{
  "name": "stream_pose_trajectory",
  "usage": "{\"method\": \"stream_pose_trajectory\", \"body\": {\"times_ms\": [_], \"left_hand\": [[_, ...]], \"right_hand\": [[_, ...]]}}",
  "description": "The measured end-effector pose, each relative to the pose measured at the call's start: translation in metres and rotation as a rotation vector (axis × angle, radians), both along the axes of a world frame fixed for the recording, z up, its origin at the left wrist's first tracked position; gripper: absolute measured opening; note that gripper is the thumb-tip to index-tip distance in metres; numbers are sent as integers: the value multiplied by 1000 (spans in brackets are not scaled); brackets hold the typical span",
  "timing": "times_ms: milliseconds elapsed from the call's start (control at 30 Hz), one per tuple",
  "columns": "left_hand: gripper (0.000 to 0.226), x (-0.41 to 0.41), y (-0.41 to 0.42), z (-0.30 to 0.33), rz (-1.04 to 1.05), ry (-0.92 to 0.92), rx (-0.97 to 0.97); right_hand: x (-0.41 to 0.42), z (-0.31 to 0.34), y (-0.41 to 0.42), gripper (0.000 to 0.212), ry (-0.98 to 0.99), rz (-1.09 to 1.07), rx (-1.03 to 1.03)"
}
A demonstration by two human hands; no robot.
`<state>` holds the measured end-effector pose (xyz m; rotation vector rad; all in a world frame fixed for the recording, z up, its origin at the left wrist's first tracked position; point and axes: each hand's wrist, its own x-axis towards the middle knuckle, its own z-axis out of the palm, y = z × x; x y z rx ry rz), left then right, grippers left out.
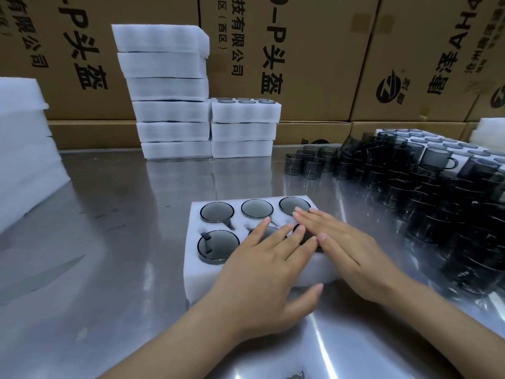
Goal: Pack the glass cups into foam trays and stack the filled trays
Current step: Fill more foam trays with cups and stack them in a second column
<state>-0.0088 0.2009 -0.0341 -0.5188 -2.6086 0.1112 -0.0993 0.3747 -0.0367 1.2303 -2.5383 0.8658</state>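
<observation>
A white foam tray (195, 269) lies on the steel table in front of me, its holes filled with smoky grey glass cups (217, 212). My left hand (262, 272) lies flat on the tray's near middle, fingers straight over a cup, thumb off the front edge. My right hand (347, 247) presses flat on the tray's right side, fingertips reaching the far right cup (291, 204). Loose grey cups (437, 192) crowd the table's right side. Filled trays stand in two stacks at the back, a tall one (169, 110) and a short one (244, 129).
A stack of white foam (21, 149) sits at the left edge. Another tray of cups (437, 140) lies behind the loose cups at the right. Brown cardboard boxes (308, 64) wall off the back. Bare steel table (109, 242) stretches left of the tray.
</observation>
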Motion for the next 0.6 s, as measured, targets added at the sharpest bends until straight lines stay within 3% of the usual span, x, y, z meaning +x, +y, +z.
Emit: {"method": "stream_pose_trajectory", "body": {"times_ms": [200,400,500,600], "left_hand": [[64,3,3,-2,15,-48,24],[62,13,-3,0,33,9,12],[62,24,-23,3,65,49,198],[68,33,-55,10,243,46,584]], "right_hand": [[1,-1,-1,44,29,-31,21],[2,-7,1,46,-93,-173,-246],[-5,-7,7,41,-176,-287,-340],[-10,-11,7,71,-210,-366,-298]]}}
